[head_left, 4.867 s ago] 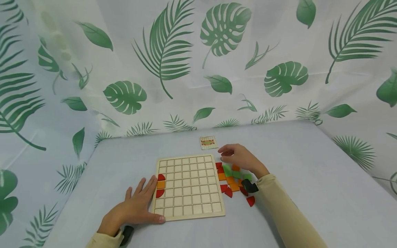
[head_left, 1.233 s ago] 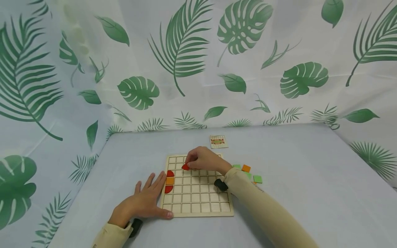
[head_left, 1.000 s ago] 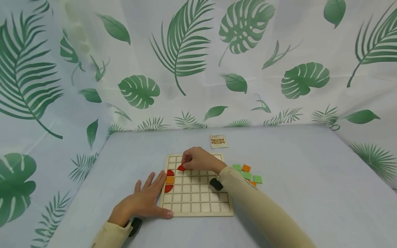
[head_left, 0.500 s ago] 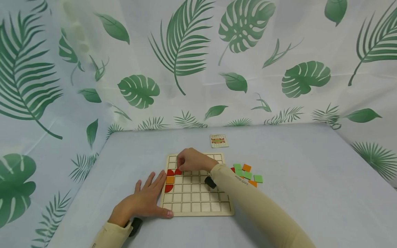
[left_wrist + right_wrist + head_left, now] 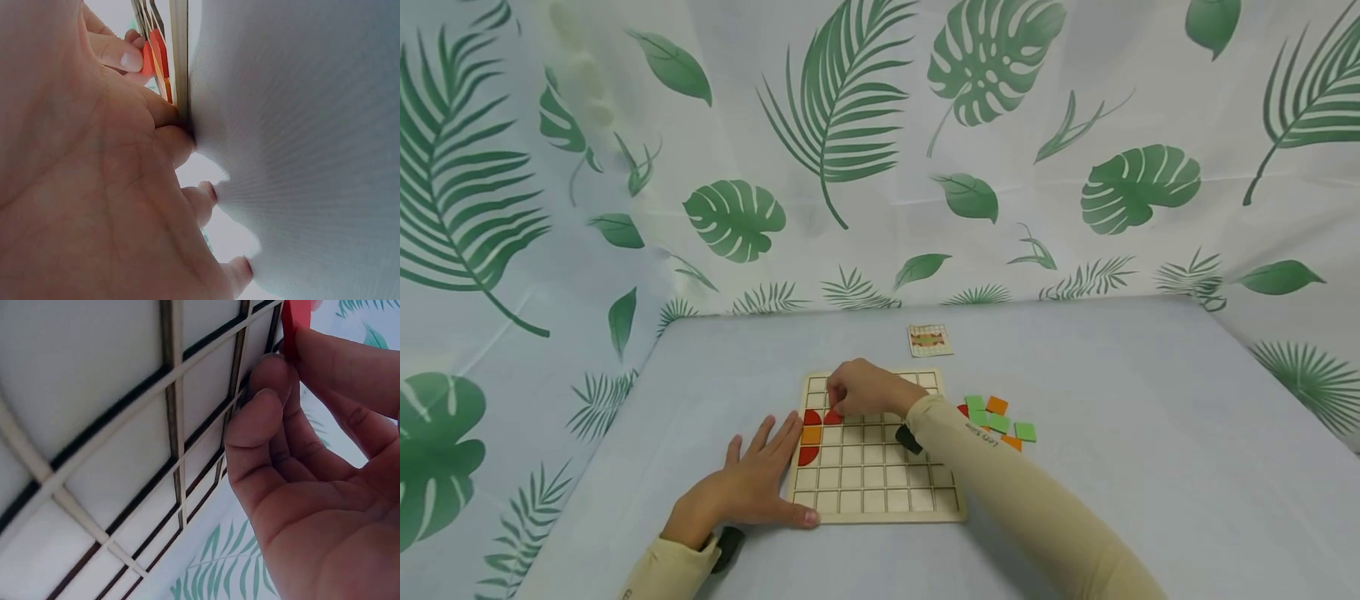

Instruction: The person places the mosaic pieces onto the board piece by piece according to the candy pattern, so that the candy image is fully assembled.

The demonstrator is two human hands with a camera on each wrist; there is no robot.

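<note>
A wooden grid board [image 5: 880,479] lies on the table. In its left column an orange square tile [image 5: 811,436] sits between two red quarter-round tiles, an upper one [image 5: 812,417] and a lower one [image 5: 808,456]. My right hand [image 5: 872,390] reaches over the board and pinches another red quarter-round tile [image 5: 832,417] at the second column, beside the upper red one. The right wrist view shows this red tile [image 5: 296,322] at the thumb and fingertips. My left hand [image 5: 748,483] rests with spread fingers against the board's left edge, its thumb at the near left corner.
A small pattern card [image 5: 929,340] lies beyond the board. To the board's right are loose tiles, among them a green square [image 5: 998,423] and an orange square [image 5: 997,405]; the right sleeve [image 5: 1000,467] partly covers this pile. A leaf-printed cloth [image 5: 865,208] hangs behind the table.
My right hand has come from beside the pile to the board with a red tile, then moved left and lowered it beside the upper red tile. My left hand keeps its place at the board.
</note>
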